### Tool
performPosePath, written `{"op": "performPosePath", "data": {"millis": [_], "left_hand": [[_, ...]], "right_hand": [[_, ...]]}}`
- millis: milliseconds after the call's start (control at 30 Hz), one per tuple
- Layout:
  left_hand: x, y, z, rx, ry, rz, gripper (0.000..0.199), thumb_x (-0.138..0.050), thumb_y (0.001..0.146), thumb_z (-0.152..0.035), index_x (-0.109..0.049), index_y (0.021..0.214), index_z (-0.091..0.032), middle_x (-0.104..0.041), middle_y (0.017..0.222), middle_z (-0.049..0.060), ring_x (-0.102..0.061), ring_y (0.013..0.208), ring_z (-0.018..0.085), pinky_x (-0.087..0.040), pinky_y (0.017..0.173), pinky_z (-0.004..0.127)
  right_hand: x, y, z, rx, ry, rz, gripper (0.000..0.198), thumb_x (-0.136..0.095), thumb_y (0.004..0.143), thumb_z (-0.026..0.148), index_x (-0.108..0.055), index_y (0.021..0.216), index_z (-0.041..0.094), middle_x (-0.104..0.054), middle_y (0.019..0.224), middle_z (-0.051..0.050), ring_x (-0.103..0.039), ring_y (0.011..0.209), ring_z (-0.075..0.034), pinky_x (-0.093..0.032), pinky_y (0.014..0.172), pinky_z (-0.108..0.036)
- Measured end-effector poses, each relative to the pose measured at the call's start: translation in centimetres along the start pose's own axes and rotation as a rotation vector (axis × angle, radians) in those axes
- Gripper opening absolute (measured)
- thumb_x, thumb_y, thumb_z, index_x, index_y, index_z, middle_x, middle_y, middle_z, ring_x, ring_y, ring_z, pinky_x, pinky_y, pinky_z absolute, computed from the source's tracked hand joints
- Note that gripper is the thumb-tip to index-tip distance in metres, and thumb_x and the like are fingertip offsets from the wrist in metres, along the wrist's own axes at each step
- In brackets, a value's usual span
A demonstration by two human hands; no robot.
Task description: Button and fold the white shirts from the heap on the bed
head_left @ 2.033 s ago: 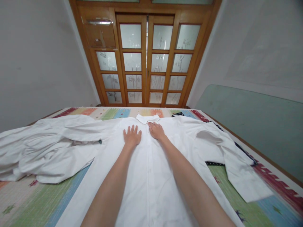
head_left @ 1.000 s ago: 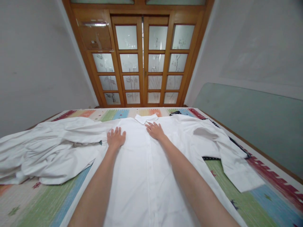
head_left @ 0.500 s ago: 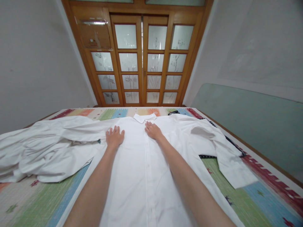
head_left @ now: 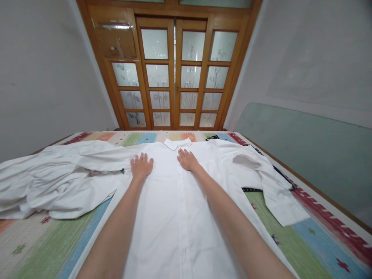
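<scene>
A white button-up shirt (head_left: 162,201) lies spread out, front up, with its collar (head_left: 178,144) at the far end. Flat on the upper chest near the left shoulder seam rests my left hand (head_left: 141,166), its fingers spread. My right hand (head_left: 187,159) lies just below the collar beside the button strip, fingers stretched out and pressing on the fabric. The sleeve on the right (head_left: 273,193) is bent toward me. On the left, a bunched heap of white cloth (head_left: 66,174) covers that side; whether it belongs to the shirt I cannot tell.
Under the shirt is a colourful striped cloth (head_left: 314,232) on a table or bed. A black strap-like item (head_left: 283,176) shows beneath the right sleeve. A pale green panel (head_left: 305,155) stands along the right side. Wooden glazed doors (head_left: 174,73) are at the back.
Both hands stay in nearly the same place on the shirt. The view has shifted slightly, and the right sleeve appears a little further left and higher.
</scene>
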State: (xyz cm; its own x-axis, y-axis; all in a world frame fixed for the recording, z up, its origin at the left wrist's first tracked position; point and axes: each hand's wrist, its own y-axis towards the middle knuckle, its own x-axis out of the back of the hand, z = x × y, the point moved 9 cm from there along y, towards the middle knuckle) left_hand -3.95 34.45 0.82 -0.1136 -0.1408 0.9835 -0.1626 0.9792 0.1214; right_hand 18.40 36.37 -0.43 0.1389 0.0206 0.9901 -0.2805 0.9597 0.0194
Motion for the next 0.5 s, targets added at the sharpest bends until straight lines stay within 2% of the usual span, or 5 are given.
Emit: {"op": "performPosePath", "data": {"millis": [233, 500], "left_hand": [[0.1, 0.1, 0.0, -0.009, -0.012, -0.035, 0.061, -0.028, 0.095, -0.043, -0.041, 0.148, -0.014, -0.033, 0.157, 0.013, -0.028, 0.145, 0.034, -0.021, 0.116, 0.054], [0.3, -0.2, -0.1, -0.017, 0.001, -0.014, 0.063, -0.026, 0.096, -0.042, -0.037, 0.149, -0.011, -0.031, 0.158, 0.013, -0.026, 0.145, 0.034, -0.020, 0.117, 0.053]], "right_hand": [[-0.1, -2.8, 0.7, 0.040, -0.031, -0.025, 0.061, -0.018, 0.102, 0.041, -0.024, 0.155, 0.012, -0.019, 0.162, -0.009, -0.016, 0.149, -0.028, -0.014, 0.118, -0.048], [-0.3, -6.3, 1.4, 0.093, -0.020, -0.063, 0.059, -0.020, 0.102, 0.040, -0.029, 0.154, 0.013, -0.021, 0.161, -0.008, -0.018, 0.149, -0.028, -0.016, 0.118, -0.049]]}}
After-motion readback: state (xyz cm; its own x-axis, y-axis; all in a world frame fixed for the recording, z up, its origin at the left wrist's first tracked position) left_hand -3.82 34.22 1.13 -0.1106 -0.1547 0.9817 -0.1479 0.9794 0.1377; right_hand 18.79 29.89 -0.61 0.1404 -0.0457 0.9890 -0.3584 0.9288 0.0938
